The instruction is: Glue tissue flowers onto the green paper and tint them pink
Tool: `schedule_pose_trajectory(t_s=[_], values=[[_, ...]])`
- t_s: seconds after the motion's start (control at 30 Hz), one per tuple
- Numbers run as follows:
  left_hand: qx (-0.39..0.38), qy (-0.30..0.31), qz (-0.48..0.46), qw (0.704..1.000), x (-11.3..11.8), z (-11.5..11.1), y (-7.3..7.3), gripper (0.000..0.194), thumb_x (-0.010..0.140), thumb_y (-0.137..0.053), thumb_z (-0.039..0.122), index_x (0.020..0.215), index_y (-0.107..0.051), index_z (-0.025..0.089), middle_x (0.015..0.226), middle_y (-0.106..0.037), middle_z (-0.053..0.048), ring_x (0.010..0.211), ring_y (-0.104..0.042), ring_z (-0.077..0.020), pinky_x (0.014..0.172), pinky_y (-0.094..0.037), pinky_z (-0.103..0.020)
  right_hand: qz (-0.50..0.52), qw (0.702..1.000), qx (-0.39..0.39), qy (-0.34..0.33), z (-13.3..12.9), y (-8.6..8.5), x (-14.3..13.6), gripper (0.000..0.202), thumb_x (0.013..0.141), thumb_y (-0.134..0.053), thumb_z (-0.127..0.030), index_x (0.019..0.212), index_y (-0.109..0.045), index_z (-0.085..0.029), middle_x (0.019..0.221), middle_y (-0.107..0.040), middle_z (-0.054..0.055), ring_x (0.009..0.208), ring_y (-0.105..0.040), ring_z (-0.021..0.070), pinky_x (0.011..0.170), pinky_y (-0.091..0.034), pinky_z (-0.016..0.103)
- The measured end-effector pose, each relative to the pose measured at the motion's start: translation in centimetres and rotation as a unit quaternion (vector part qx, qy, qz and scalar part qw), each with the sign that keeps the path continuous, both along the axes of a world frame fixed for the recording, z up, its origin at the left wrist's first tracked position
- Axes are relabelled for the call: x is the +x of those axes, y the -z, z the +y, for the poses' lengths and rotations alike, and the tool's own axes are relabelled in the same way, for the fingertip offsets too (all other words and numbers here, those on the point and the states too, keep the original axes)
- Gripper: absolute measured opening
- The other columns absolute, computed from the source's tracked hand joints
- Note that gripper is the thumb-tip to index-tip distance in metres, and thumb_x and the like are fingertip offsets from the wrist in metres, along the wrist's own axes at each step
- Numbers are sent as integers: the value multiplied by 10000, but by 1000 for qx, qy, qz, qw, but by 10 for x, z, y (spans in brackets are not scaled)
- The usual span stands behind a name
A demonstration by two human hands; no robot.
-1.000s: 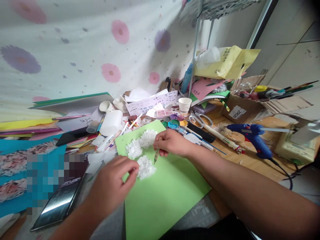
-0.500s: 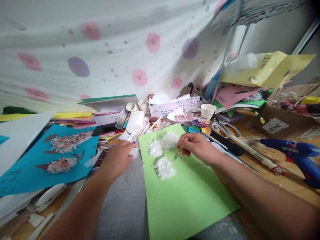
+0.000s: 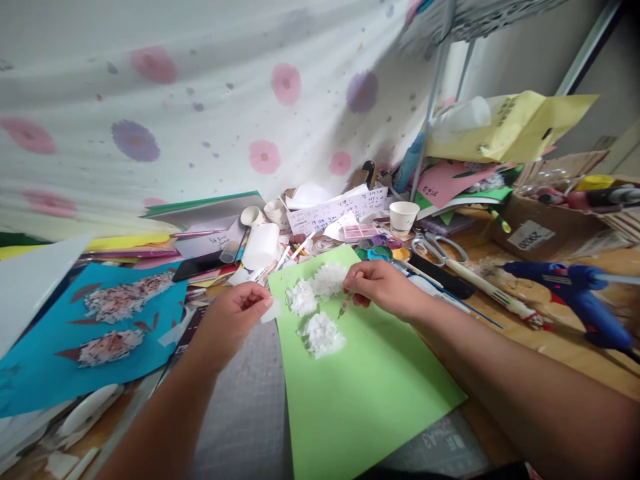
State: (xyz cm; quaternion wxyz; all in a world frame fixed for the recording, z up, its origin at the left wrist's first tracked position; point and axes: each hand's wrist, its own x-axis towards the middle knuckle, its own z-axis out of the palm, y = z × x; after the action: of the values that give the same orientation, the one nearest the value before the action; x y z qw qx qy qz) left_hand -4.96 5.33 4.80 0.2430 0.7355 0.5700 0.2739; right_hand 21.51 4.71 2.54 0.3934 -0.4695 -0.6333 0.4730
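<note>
Right hand (image 3: 379, 288), nearer lowest white tuft (image 3: 323, 335), pinches patterned stick (image 3: 344, 307), tip down-left; left hand (image 3: 235, 315), left of tuft, pinches paper scrap (image 3: 271, 311).

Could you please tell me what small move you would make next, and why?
I would probably bring the white scrap across to the patterned stick's tip. The left hand seems to pinch the scrap by the green sheet's edge, while the right hand holds the stick point-down beside the white tufts.

"A3" marks the grey mat (image 3: 240, 400); the box's white label (image 3: 530, 236) seemingly reads "29020".
</note>
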Motion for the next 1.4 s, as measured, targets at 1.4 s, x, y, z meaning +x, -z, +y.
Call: schedule_pose_trajectory(t_s=[1.4], values=[[-96,34,-4,995,44,-23,13,259,786,-510,414,858,-644,205,772,-637,-12,695,-575,-192,610,-404,-269,-84,995,-15,-57,-3,9,-8,174,796,-567,-193,626,-563,-157,521,-588,-30,462,-516,78,506,-398,193]])
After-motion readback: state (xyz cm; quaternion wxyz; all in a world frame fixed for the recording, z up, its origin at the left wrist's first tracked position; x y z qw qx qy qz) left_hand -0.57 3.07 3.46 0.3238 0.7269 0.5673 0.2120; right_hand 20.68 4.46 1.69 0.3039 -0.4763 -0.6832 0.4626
